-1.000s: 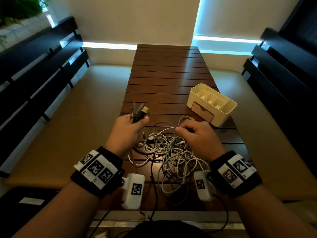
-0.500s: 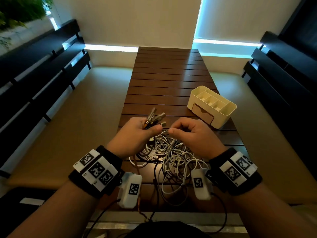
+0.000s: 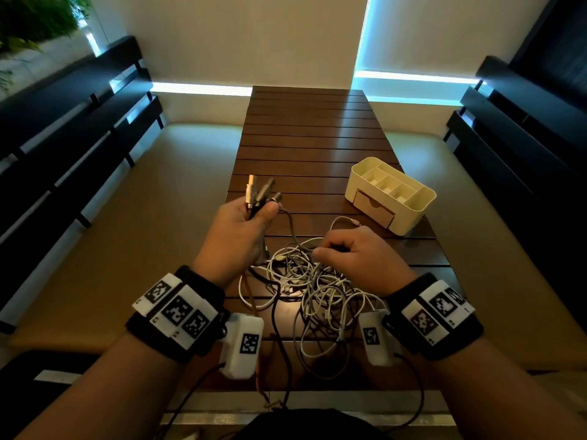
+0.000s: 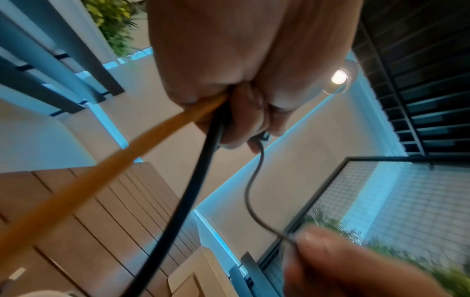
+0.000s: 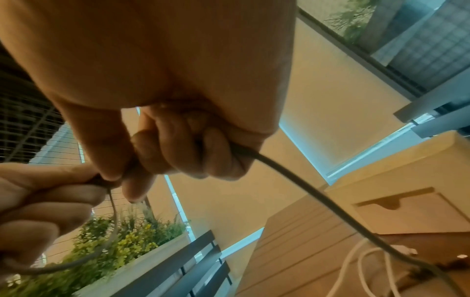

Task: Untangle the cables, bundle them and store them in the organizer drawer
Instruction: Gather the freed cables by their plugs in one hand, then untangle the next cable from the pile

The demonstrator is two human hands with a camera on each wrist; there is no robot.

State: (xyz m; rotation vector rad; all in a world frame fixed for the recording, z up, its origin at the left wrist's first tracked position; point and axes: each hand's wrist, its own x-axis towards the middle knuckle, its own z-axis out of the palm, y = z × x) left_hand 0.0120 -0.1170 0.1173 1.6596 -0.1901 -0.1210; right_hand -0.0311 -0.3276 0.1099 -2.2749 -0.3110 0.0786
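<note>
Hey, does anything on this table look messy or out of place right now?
Yes: white and dark cables lie knotted on the brown slatted table, some trailing over its near edge. The cream plastic organizer sits askew, its drawer shut.

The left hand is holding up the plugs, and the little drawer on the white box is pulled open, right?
Not quite. The left hand does hold up the plugs, but the drawer on the white box is closed, flush with its front. The head view shows it.

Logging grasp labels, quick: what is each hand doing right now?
Left hand: closed, gripping a bunch of cable ends.
Right hand: closed, fingers curled round a thin grey cable.
</note>
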